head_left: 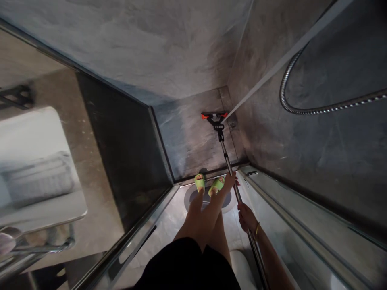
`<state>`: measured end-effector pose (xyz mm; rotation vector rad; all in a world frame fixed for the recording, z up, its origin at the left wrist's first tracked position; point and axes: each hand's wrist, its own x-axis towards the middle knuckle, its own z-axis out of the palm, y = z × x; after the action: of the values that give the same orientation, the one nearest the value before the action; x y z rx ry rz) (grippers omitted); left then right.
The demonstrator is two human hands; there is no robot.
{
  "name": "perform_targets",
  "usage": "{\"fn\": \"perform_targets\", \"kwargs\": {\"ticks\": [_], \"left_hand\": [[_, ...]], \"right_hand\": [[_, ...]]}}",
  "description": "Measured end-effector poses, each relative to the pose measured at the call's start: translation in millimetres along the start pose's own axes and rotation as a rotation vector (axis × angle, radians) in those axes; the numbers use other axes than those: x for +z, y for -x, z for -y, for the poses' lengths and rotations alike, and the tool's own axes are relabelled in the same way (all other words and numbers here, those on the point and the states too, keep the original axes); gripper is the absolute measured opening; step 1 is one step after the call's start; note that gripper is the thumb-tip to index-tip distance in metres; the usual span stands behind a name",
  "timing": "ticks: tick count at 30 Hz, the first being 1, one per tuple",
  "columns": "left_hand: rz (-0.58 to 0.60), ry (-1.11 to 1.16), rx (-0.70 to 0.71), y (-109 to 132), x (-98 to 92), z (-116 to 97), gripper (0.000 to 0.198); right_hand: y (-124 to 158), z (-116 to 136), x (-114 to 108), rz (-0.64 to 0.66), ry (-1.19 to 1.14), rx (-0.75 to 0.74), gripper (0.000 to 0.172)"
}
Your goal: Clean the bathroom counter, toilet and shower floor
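Both hands grip the metal pole (238, 195) of a long-handled squeegee. My left hand (231, 180) is closed round it higher in the picture, and my right hand (247, 217), with a yellow bracelet at the wrist, is closed round it nearer my body. At the far end, the squeegee head (215, 117), black with orange ends, rests on the shower floor (193, 137). A black joint links head and pole. Green slippers (199, 182) are on my feet at the shower's threshold.
A floor drain (232, 125) lies right of the squeegee head. A metal shower hose (284, 90) loops at the upper right. Glass door panels (290, 213) flank me. An oval grey mat (190, 197) is under my feet. A mirror (36, 133) hangs at left.
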<state>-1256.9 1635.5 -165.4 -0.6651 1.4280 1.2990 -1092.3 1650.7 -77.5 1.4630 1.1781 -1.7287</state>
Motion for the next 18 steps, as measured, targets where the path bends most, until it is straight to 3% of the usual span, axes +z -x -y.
{"fn": "perform_targets", "kwargs": {"ticks": [3, 7, 12, 18], "left_hand": [[-0.078, -0.035, -0.017, -20, 6.1, -6, 0.033], [-0.126, -0.058, 0.054, -37, 9.0, -1, 0.029], [-0.087, -0.058, 0.108, -47, 17.4, 27, 0.024], [0.041, -0.049, 0.045, -40, 48.5, 62, 0.028]], "right_hand": [[-12, 21, -4, 0.041, -0.020, -0.009, 0.055], [-27, 23, -7, 0.054, -0.042, -0.033, 0.050], [-41, 0, -24, 0.034, -0.043, -0.079, 0.057], [-24, -42, -63, -0.055, -0.020, -0.046, 0.064]]}}
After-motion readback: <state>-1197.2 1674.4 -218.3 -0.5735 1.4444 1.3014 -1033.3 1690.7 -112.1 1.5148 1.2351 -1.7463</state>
